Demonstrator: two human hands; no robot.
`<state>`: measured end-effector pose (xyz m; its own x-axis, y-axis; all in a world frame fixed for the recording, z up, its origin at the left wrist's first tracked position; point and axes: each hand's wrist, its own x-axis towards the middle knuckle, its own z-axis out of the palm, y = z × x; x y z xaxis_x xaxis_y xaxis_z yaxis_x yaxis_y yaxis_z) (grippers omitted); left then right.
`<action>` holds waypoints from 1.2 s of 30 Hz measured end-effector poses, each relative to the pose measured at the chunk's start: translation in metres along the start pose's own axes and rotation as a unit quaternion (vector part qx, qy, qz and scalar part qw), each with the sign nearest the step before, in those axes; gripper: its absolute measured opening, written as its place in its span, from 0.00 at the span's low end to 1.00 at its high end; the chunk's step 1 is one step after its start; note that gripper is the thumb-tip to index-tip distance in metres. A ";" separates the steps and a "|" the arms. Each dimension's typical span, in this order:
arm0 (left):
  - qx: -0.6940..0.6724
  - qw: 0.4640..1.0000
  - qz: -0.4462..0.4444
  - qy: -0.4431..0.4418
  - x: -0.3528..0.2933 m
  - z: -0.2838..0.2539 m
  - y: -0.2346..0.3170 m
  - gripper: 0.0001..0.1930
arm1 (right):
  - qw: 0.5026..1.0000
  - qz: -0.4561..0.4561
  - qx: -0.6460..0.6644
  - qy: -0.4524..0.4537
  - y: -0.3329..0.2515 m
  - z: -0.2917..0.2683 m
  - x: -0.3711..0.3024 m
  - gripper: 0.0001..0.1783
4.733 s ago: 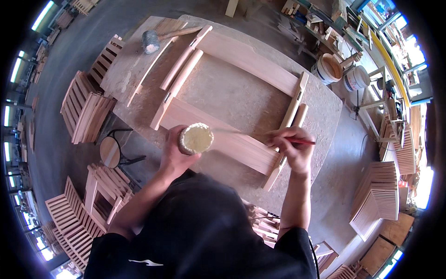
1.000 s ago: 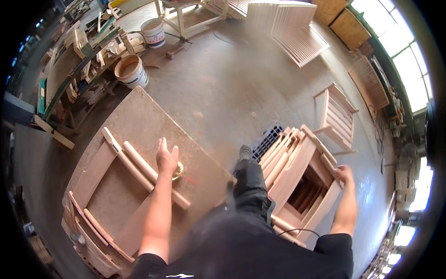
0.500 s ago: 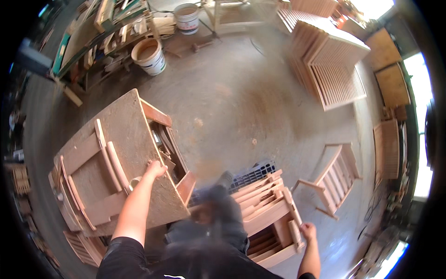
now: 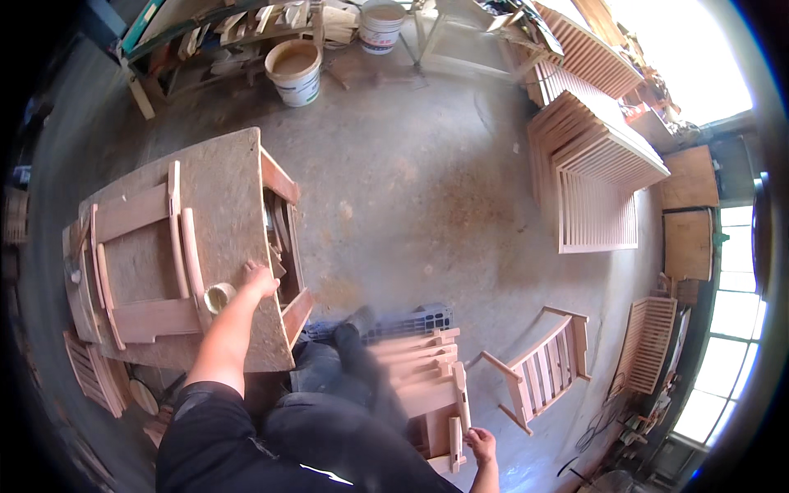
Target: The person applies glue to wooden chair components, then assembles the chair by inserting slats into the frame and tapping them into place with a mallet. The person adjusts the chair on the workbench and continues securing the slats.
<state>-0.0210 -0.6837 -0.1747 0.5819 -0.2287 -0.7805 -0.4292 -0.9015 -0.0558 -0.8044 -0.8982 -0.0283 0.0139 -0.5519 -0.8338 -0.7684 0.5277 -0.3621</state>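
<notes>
My left hand (image 4: 261,279) rests on the worn tabletop (image 4: 222,181) by its right edge, fingers laid on the surface. Just left of it sits a pale ring-shaped roll or cup (image 4: 219,297). A pale wooden chair frame (image 4: 156,316), with broad rails and slim rounded posts, lies flat on the table further left. Low on the right, my right hand (image 4: 480,444) has its fingers curled at the outer edge of a wooden post (image 4: 461,398). This post belongs to a group of wooden frames (image 4: 415,361) beside my legs, partly hidden and blurred.
A slatted wooden frame (image 4: 546,366) stands on the floor to the right. Stacked slatted panels (image 4: 596,209) rise at the far right. Two buckets (image 4: 294,82) stand near a rack of wood offcuts (image 4: 246,29). A dark plastic crate (image 4: 411,322) lies near my foot.
The view has turned, so the floor and furniture sit differently in it. My left hand stays on the tabletop and my right hand stays by the wooden post.
</notes>
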 end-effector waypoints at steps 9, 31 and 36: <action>0.015 0.997 -0.042 -0.059 0.002 -0.011 0.011 0.42 | 0.997 0.029 -0.059 0.040 -0.037 0.024 -0.048 0.14; -0.204 0.978 -0.002 -0.047 0.030 -0.073 -0.041 0.10 | 0.971 -0.114 -0.133 -0.164 -0.622 0.224 0.362 0.05; -0.384 0.900 -0.170 0.118 0.078 -0.215 -0.064 0.09 | 0.959 -0.120 -0.151 -0.207 -0.808 0.327 0.446 0.03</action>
<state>0.2004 -0.7224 -0.0983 0.7585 0.1193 -0.6407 0.3536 -0.9011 0.2509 0.0319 -1.3592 -0.2436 0.4191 -0.2970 -0.8580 -0.8607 0.1710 -0.4796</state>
